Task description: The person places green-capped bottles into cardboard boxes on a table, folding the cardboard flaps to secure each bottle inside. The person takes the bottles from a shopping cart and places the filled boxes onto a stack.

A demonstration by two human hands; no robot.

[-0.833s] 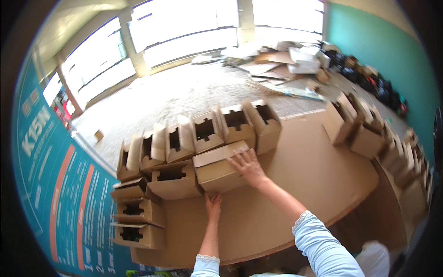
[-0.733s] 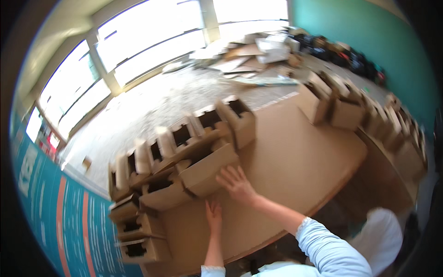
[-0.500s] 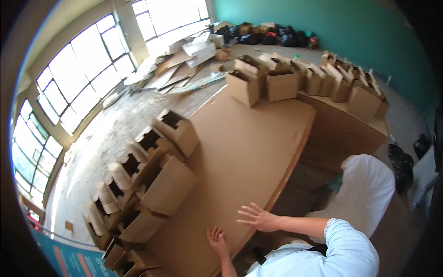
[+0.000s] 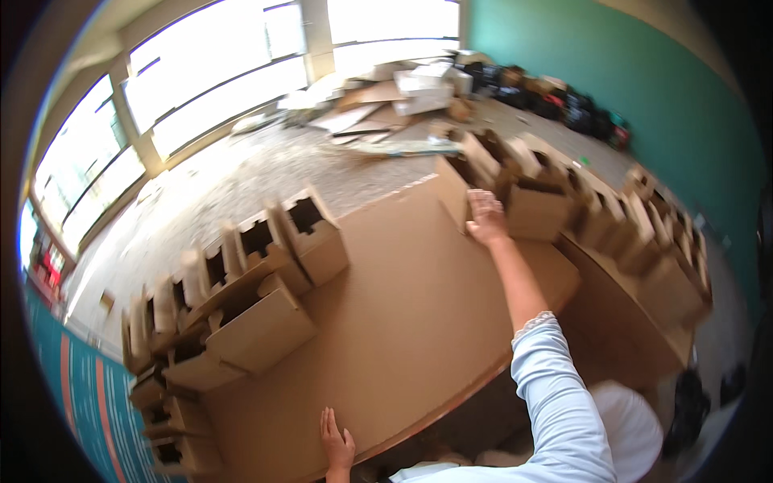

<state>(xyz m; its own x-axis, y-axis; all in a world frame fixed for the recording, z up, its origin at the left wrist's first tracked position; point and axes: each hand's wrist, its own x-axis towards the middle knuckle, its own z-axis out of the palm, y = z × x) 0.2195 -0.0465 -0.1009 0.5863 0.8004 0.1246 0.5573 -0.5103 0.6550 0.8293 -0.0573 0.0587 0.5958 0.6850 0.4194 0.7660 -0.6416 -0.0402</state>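
Open cardboard boxes (image 4: 266,332) are standing at the left of the table (image 4: 394,338), the left hand (image 4: 336,444), fingers extended, is holding nothing near its front edge, and the right hand (image 4: 486,217) is laying nearly straight fingers over a farther carton (image 4: 451,195), grip unclear.
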